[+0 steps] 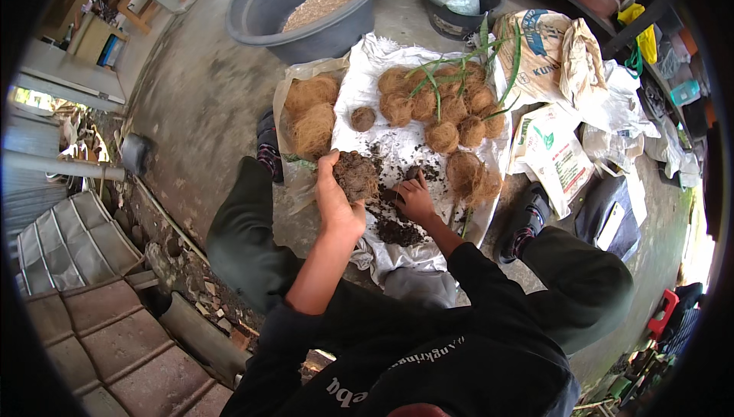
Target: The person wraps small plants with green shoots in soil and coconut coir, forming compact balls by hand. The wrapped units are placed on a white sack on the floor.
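My left hand [338, 202] grips a round clump of brown fibre and dark soil [356, 176], held up over the left part of a white woven sack [358, 81]. Lower and to the right, my right hand [416, 198] reaches down to the sack, fingers bent among dark soil crumbs. A small dark lump [413, 172] lies at its fingertips; whether the fingers hold anything is hidden. Nearer me is a heap of dark soil [398, 232]. Right of that hand sits a loose, opened wad of fibre [471, 176].
Several fibre balls [423, 103], some with long green leaves [510, 70], are grouped at the sack's far side. A single ball [363, 119] sits apart. Loose fibre [312, 124] lies left. Beyond stand a large grey tub [252, 15] and a black bucket [438, 18]; printed bags [553, 147] lie right.
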A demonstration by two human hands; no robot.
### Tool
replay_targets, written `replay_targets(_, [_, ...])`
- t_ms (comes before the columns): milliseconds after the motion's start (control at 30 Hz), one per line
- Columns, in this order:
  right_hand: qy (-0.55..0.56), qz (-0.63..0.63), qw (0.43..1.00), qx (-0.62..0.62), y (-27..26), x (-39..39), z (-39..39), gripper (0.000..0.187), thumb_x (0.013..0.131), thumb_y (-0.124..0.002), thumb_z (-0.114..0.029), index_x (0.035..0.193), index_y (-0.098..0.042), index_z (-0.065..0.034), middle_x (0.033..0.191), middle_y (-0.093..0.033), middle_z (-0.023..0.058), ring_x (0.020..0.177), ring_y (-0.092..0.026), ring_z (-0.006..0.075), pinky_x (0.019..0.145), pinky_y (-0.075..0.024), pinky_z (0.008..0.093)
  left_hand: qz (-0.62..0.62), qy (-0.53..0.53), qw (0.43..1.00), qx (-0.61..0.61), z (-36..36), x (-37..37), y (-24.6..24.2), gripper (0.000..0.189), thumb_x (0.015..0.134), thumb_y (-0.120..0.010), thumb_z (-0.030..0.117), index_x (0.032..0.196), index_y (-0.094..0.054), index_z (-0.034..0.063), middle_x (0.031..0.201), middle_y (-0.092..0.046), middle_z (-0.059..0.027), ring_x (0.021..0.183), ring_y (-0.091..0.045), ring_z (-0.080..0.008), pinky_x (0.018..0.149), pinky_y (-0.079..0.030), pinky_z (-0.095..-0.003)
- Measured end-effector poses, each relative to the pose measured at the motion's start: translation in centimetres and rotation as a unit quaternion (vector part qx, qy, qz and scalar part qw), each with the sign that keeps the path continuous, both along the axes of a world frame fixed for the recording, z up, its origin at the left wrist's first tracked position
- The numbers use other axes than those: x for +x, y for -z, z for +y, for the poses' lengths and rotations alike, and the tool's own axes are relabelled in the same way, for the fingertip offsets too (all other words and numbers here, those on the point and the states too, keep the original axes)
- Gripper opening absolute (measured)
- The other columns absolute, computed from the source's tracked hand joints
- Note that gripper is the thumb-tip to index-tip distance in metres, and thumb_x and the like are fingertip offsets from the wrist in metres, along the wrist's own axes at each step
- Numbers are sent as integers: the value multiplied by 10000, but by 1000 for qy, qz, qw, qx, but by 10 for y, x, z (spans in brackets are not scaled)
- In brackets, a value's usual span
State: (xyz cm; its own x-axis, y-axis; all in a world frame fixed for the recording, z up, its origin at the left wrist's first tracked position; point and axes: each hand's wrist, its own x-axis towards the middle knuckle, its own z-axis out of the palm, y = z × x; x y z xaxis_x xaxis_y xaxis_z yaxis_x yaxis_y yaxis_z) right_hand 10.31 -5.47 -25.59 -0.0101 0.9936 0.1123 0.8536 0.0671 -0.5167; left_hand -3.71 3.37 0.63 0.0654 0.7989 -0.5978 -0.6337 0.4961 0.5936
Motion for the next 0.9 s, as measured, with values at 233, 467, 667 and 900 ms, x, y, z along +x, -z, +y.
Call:
replay_targets(233, [-56,-4,989,-139,-26,12,13,291,797,-734,-322,1026,-715,-144,902,-703,33,999,-630,240,1132,-293,484,2,-6,1000,-7,-1,-4,-6,232,877,-604,287,1003,-588,93,913,-642,-33,833,-638,-190,793,-542,-386])
replay_targets(467, [-5,181,969,-166,-48,37,75,285,882,-678,-342,936,-740,-70,893,-720,125,786,-685,327,746,-543,426,-4,-6,1000,-5,0,-4,-6,212,882,-596,285,980,-588,97,902,-641,-35,818,-638,-189,778,-543,-378])
replay_targets(667, [-2,124,991,-53,1,40,122,550,872,-684,-330,1287,-547,3,1335,-526,244,1233,-509,394,1019,-434,431,28,16,999,-12,1,-4,-10,210,893,-577,295,959,-588,97,887,-640,-38,813,-635,-196,768,-532,-370])
replay_targets(900, [73,-12,988,-132,18,8,138,774,885,-650,-408,1469,-318,-22,1526,-280,231,1412,-263,414,1124,-281,527,48,13,999,-20,2,-7,-8,254,873,-598,327,964,-602,89,876,-651,-44,817,-637,-212,768,-529,-367])
